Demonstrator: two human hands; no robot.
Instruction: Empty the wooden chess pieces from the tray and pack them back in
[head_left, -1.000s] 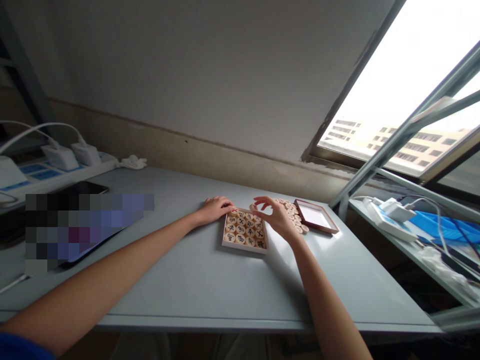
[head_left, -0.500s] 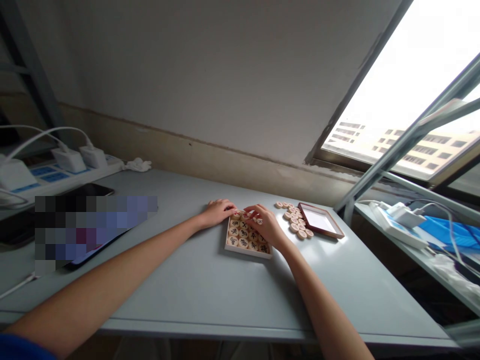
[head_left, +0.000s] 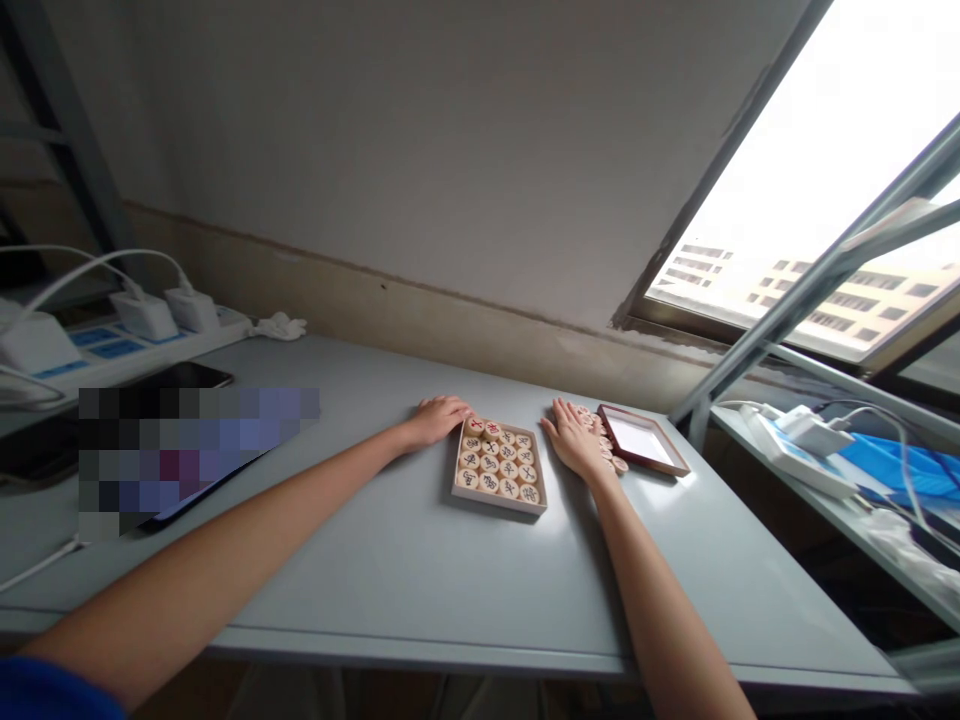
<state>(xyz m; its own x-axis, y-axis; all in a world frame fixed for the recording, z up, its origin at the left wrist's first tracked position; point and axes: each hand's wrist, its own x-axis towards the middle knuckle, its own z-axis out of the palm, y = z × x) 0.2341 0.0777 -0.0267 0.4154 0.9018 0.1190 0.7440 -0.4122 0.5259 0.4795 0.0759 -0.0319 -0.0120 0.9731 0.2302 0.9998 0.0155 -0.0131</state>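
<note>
A shallow square box sits on the grey desk, filled with rows of round wooden Chinese chess pieces. Most carry black characters. Two red-marked ones lie in its far left corner, seeming to sit a little higher. My left hand rests on the desk with its fingers flat, fingertips against the box's far left corner. Over on the right, my right hand lies with fingers stretched out on loose chess pieces, partly covering them. Right beside those is the brown-rimmed box lid.
On the left a pixelated device lies near a dark phone and a white power strip with plugged chargers. A wall runs behind the desk. A metal frame and a second power strip stand right.
My right hand has moved right, from above the box to the loose pieces, uncovering the boxed pieces. My left hand stays by the corner.
</note>
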